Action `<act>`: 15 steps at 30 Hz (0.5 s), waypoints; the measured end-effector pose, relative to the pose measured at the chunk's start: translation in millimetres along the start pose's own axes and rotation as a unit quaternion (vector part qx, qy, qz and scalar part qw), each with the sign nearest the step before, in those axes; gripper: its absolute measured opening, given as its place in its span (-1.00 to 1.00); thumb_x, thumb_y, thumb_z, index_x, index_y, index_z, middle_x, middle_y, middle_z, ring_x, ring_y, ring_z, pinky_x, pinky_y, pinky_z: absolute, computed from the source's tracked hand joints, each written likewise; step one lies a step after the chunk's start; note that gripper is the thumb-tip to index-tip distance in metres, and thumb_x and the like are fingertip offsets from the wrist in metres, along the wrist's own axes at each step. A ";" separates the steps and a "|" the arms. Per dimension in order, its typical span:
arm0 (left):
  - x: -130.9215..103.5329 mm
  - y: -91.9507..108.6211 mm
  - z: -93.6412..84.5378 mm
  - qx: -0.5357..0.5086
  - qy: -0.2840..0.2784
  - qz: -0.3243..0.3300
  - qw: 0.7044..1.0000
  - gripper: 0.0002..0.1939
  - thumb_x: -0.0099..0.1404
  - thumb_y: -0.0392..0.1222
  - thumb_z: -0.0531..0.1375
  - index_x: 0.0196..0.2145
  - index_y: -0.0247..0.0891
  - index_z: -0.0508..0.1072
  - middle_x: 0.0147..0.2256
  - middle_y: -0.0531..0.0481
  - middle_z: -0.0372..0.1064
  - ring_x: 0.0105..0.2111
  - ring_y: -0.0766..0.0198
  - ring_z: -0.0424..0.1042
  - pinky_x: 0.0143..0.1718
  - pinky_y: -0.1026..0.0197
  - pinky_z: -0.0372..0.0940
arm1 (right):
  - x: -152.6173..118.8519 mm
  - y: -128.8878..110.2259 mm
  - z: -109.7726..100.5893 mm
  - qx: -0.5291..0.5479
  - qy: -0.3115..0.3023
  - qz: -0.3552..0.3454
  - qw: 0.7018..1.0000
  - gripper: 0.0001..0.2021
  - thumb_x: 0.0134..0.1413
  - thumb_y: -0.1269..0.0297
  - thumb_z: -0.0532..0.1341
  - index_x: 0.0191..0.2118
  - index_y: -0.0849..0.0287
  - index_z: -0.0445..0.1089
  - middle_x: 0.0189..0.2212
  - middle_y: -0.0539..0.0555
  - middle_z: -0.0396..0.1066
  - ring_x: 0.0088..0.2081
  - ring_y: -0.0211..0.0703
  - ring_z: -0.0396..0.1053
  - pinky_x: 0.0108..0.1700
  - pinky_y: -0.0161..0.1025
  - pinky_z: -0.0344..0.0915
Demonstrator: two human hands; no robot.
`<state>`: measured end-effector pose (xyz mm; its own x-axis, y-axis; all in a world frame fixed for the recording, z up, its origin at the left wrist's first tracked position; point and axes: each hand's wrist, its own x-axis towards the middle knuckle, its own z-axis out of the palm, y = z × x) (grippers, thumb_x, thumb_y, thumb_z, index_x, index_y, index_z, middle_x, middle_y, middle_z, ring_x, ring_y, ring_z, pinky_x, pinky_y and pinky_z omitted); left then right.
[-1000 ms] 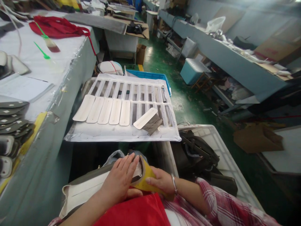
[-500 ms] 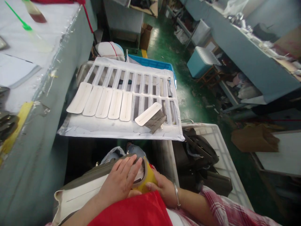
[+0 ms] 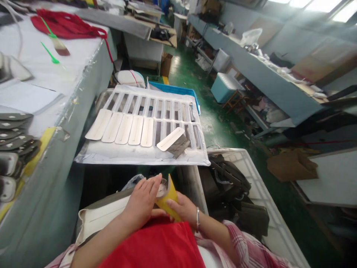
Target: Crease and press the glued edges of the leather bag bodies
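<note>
My right hand (image 3: 184, 208) grips a yellow curved piece (image 3: 170, 201), shaped like part of a tube, at the bottom centre. My left hand (image 3: 145, 197) lies against its left side with fingers stretched out and close together. A small pale and dark part shows between the fingers and the yellow piece; its kind is unclear. Under my left forearm rests an olive and cream bag piece (image 3: 107, 214) with a slit in its cream panel. Ahead stands a white slotted rack (image 3: 178, 158), bearing several cream slit panels (image 3: 121, 128) and one panel with an olive pouch (image 3: 178, 145).
A plastic crate (image 3: 251, 163) at my right holds dark bags (image 3: 228, 178). The table (image 3: 72, 89) on the left carries brushes (image 3: 60, 46), a red cloth (image 3: 69, 26) and stacked olive pieces (image 3: 13, 137). Beyond the rack are a blue crate (image 3: 178, 89) and a cooler box (image 3: 224, 87).
The view has tilted up, showing more of the room. The yellow piece has turned so its pointed upper edge stands higher. Both hands remain around it.
</note>
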<state>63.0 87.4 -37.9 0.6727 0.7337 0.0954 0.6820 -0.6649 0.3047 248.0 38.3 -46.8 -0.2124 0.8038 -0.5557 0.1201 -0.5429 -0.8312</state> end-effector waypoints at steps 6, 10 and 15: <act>-10.3 15.8 -10.1 0.098 -0.037 -0.069 0.992 -0.17 0.09 0.23 0.11 0.14 -0.45 0.11 0.11 -0.36 0.11 0.08 -0.08 0.14 0.12 -0.18 -0.15 | -36.7 -27.7 -28.3 0.228 0.198 -0.103 0.948 -0.70 -0.14 0.14 0.27 -0.34 0.22 0.24 -0.60 -0.09 0.20 -0.64 -0.38 0.15 -0.59 -0.36 0.14; -12.3 17.7 -8.2 0.078 -0.046 -0.099 0.991 -0.19 0.09 0.19 0.13 0.13 -0.43 0.13 0.11 -0.32 0.11 0.08 -0.03 0.15 0.09 -0.11 -0.04 | -14.8 -41.1 -3.1 0.358 0.231 -0.188 0.885 -0.71 -0.18 0.26 0.29 -0.29 0.21 0.25 -0.59 -0.11 0.14 -0.58 -0.38 0.14 -0.53 -0.35 0.18; -15.2 17.9 -5.2 0.066 -0.024 -0.098 0.993 -0.23 0.07 0.12 0.19 0.14 -0.35 0.13 0.11 -0.24 0.13 0.07 0.03 0.15 0.05 -0.02 0.02 | 31.8 -39.8 28.5 0.360 0.244 -0.242 0.868 -0.69 -0.09 0.11 0.23 -0.30 0.20 0.20 -0.62 -0.16 0.06 -0.67 -0.45 0.01 -0.63 -0.42 0.02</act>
<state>63.6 65.1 -29.0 0.5344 0.8452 0.0008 0.8303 -0.5252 0.1865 208.8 78.5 -30.8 0.3870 0.8921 -0.2334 -0.5423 0.0155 -0.8400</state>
